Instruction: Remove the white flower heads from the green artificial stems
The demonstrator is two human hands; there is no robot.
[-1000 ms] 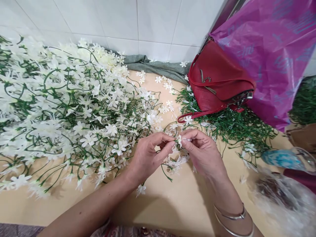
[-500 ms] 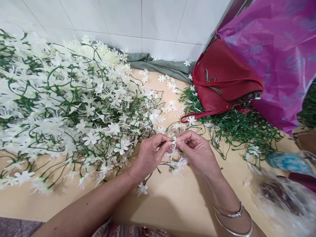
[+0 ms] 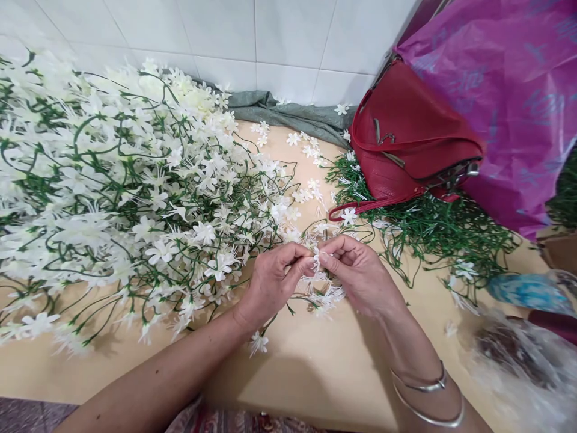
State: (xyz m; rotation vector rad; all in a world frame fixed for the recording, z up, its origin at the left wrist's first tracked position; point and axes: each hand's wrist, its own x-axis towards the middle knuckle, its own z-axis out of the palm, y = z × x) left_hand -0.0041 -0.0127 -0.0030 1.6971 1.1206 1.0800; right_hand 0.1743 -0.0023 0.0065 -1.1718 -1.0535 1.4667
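Note:
My left hand (image 3: 270,282) and my right hand (image 3: 360,273) meet over the beige tabletop (image 3: 324,367), fingertips pinched together on a small white artificial flower (image 3: 317,260). A green stem sprig with white spiky blooms (image 3: 322,296) hangs under the hands. A big heap of white flowers on green stems (image 3: 112,192) spreads to the left, just beside my left hand. Bare green stems (image 3: 428,231) lie to the right of my right hand. Two metal bangles (image 3: 426,400) circle my right wrist.
A red handbag (image 3: 406,144) rests on the green stems against a purple plastic bag (image 3: 500,90). Grey-green cloth (image 3: 288,114) lies along the white tiled wall (image 3: 252,36). Loose white blossoms (image 3: 306,147) dot the table. A clear plastic bag (image 3: 518,361) sits at the right.
Both hands stay pinched on the small flower and have shifted slightly left and closer together; the view has moved a little, otherwise nothing differs.

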